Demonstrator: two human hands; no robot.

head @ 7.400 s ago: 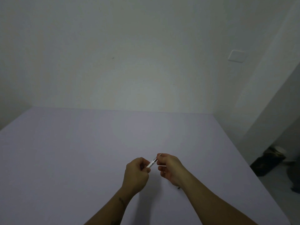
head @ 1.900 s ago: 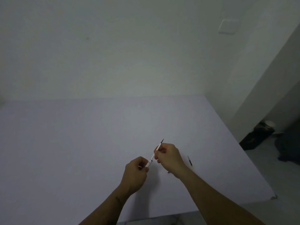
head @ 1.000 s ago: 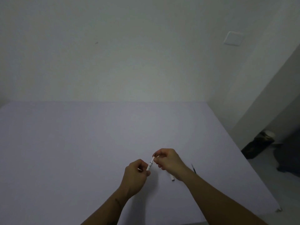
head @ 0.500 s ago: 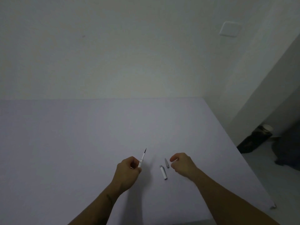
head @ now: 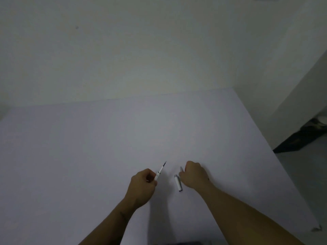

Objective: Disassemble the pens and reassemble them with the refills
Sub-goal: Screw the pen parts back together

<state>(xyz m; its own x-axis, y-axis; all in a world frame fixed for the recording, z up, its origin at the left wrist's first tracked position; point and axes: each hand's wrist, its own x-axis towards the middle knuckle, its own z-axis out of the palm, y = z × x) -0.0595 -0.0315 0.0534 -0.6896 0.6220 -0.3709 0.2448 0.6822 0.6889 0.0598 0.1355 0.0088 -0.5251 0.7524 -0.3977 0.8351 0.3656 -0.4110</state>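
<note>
My left hand point(head: 143, 184) is closed around a white pen barrel point(head: 158, 175), and its thin refill with a dark tip sticks out up and to the right. My right hand point(head: 193, 175) rests on the table with its fingers curled. Its fingertips are at a small grey tip piece point(head: 181, 168) lying on the table. I cannot make out whether they grip it. A short white pen section point(head: 178, 185) lies on the table between my two hands, close to my right wrist.
The pale lilac table point(head: 88, 156) reaches a white wall at the back. Its right edge runs diagonally down the right side. A dark bag-like object point(head: 300, 137) lies on the floor beyond that edge.
My hands have come apart: the left keeps the barrel with the refill. The white section and grey tip piece now lie on the table, and my right hand has moved onto the grey piece.
</note>
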